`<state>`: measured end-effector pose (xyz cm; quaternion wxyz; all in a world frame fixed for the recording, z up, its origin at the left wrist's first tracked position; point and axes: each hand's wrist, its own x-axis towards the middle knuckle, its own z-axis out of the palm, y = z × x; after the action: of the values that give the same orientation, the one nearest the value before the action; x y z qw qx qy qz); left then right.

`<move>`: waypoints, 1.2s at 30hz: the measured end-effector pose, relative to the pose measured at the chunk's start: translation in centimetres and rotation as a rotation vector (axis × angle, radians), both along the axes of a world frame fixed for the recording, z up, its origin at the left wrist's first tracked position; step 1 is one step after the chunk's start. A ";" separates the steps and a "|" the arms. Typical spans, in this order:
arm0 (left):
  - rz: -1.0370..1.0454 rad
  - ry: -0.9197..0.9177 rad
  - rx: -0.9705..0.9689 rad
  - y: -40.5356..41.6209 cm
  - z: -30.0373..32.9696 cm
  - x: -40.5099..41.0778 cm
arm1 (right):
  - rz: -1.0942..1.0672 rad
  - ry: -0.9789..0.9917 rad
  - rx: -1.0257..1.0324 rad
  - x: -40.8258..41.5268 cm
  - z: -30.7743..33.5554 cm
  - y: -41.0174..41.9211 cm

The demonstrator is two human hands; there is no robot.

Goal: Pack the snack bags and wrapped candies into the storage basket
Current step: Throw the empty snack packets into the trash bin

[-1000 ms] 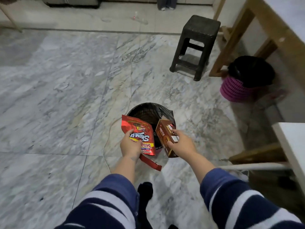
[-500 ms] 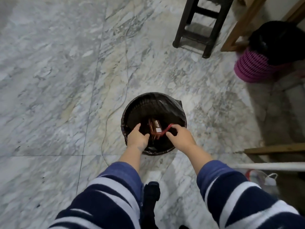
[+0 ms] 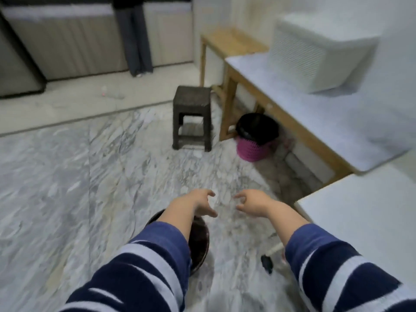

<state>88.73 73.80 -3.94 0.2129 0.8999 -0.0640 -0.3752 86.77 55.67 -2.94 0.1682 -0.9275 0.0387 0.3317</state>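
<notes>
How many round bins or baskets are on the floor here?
2. A dark bin sits below the left forearm, mostly hidden; a pink basket with a black liner stands under the wooden table, right of the stool.

Round dark storage basket (image 3: 199, 251) upright on marble floor, black liner inside, mostly hidden beneath left forearm; contents too blurred to make out.

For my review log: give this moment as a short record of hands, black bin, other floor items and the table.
left hand: empty, fingers loosely curled
right hand: empty, fingers loosely curled
black bin: on the floor under the left forearm, contents not visible
stool: dark, standing on marble floor
pink basket: black liner, beside the wooden table leg
white crate: on the table
</notes>
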 end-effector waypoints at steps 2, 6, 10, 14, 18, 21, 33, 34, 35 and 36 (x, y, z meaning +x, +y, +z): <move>-0.114 -0.050 0.020 -3.3 3.3 0.5 | -0.060 -0.047 -0.009 -1.5 3.7 -3.3; -0.367 -0.161 0.031 -11.1 9.0 -0.7 | -0.248 -0.135 -0.038 -6.8 9.1 -10.9; -0.577 -0.233 0.037 -19.8 12.2 -4.6 | -0.467 -0.150 -0.070 -14.8 12.1 -18.2; -0.715 -0.231 0.001 -28.4 14.2 -11.8 | -0.646 -0.126 -0.128 -24.7 14.2 -24.2; -0.882 -0.320 -0.018 -36.1 15.8 -20.9 | -0.768 -0.110 -0.210 -35.3 15.4 -29.3; -1.000 -0.336 -0.034 -41.0 16.8 -28.5 | -0.829 -0.089 -0.224 -43.5 16.9 -32.6; -1.353 -0.407 -0.132 -56.5 20.0 -51.4 | -1.206 -0.098 -0.229 -69.3 19.7 -42.8; -1.373 -0.420 -0.137 -57.6 20.3 -52.3 | -1.241 -0.106 -0.221 -70.6 19.9 -43.5; -1.411 -0.444 -0.143 -59.3 20.5 -53.6 | -1.272 -0.116 -0.214 -72.1 20.0 -44.3; -1.443 -0.470 -0.141 -60.8 20.9 -54.6 | -1.296 -0.123 -0.213 -73.5 20.2 -45.1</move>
<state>34.10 12.99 16.95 -0.0472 0.6754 -0.7038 -0.2150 13.31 10.53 17.25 0.2432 -0.7454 0.6119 0.1040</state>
